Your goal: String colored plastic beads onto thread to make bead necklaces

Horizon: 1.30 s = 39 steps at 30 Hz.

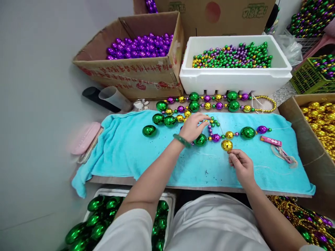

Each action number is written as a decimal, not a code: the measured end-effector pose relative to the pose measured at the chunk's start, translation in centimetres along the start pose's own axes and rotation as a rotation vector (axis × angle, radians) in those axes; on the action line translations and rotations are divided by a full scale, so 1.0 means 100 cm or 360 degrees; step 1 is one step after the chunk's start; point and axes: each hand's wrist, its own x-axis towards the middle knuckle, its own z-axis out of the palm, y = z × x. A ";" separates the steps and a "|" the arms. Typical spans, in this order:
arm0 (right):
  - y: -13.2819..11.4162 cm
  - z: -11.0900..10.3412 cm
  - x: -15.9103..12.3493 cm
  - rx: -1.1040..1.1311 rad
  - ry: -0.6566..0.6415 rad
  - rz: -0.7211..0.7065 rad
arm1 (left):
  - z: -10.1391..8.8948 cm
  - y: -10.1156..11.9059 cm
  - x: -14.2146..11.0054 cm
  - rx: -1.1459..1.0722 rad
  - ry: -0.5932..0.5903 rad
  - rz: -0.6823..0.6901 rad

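Note:
My right hand (242,165) pinches a large gold bead (226,145) at its lower edge, just above the blue towel. A thin, needle-like line rises above that bead. Stretched over the beads at the middle of the towel, my left hand (193,127) has its fingers apart, close to small green beads (215,122); its fingertips partly hide what lies under them. A strung row with a green bead (247,132) and a purple bead (262,129) runs to the right. Loose large green beads (149,131) rest left of my left hand.
Behind the blue towel (125,153) lies a finished-looking bead strand (220,106). A carton of purple beads (125,69) and a white foam box (235,78) stand at the back. A pink cutter-like tool (271,141) lies right. Gold beads (323,122) fill a right-hand carton.

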 end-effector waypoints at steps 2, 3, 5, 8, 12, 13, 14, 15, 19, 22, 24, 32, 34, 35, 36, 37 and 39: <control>0.000 -0.001 -0.001 -0.0002 0.0034 -0.0013 | 0.013 -0.007 0.026 0.0405 -0.0250 0.0205; 0.000 -0.001 -0.002 -0.0010 0.0042 -0.0028 | 0.022 -0.008 0.036 0.0567 -0.0422 0.0295; 0.000 -0.003 -0.004 -0.0032 0.0051 -0.0059 | 0.039 -0.007 0.052 0.0814 -0.0678 0.0382; 0.001 -0.007 -0.006 -0.0064 0.0066 -0.0079 | 0.060 -0.003 0.063 0.0889 -0.0822 0.0380; 0.001 -0.011 -0.005 -0.0105 0.0080 -0.0047 | 0.069 -0.002 0.065 0.0585 -0.0704 0.0220; 0.001 -0.011 -0.005 -0.0111 0.0083 -0.0041 | 0.066 -0.002 0.065 0.0467 -0.0649 0.0181; 0.000 -0.011 -0.004 -0.0110 0.0091 -0.0038 | 0.062 -0.002 0.064 0.0316 -0.0570 0.0144; -0.001 -0.011 -0.004 -0.0103 0.0100 -0.0037 | 0.055 -0.002 0.062 0.0126 -0.0468 0.0099; -0.005 -0.008 -0.004 -0.0046 0.0096 -0.0028 | 0.019 0.002 0.042 -0.1040 -0.0095 -0.0307; -0.006 -0.005 -0.005 -0.0049 0.0040 -0.0008 | -0.003 0.006 0.016 -0.1862 -0.0053 -0.0677; -0.007 -0.003 -0.006 -0.0069 0.0016 -0.0003 | -0.009 0.008 0.000 -0.2101 -0.0032 -0.0800; -0.010 0.004 -0.007 -0.0143 -0.0080 0.0024 | -0.009 0.007 -0.022 -0.2168 0.0149 -0.0847; -0.011 0.005 -0.007 -0.0166 -0.0078 0.0035 | -0.010 0.007 -0.024 -0.2161 0.0171 -0.0830; -0.012 0.006 -0.007 -0.0175 -0.0075 0.0042 | -0.011 0.007 -0.024 -0.2160 0.0176 -0.0814; -0.013 0.006 -0.007 -0.0183 -0.0073 0.0050 | -0.011 0.008 -0.025 -0.2157 0.0181 -0.0795; -0.014 0.006 -0.008 -0.0189 -0.0070 0.0058 | -0.012 0.008 -0.025 -0.2149 0.0188 -0.0777; -0.014 0.006 -0.008 -0.0201 -0.0067 0.0075 | -0.012 0.008 -0.027 -0.2107 0.0219 -0.0744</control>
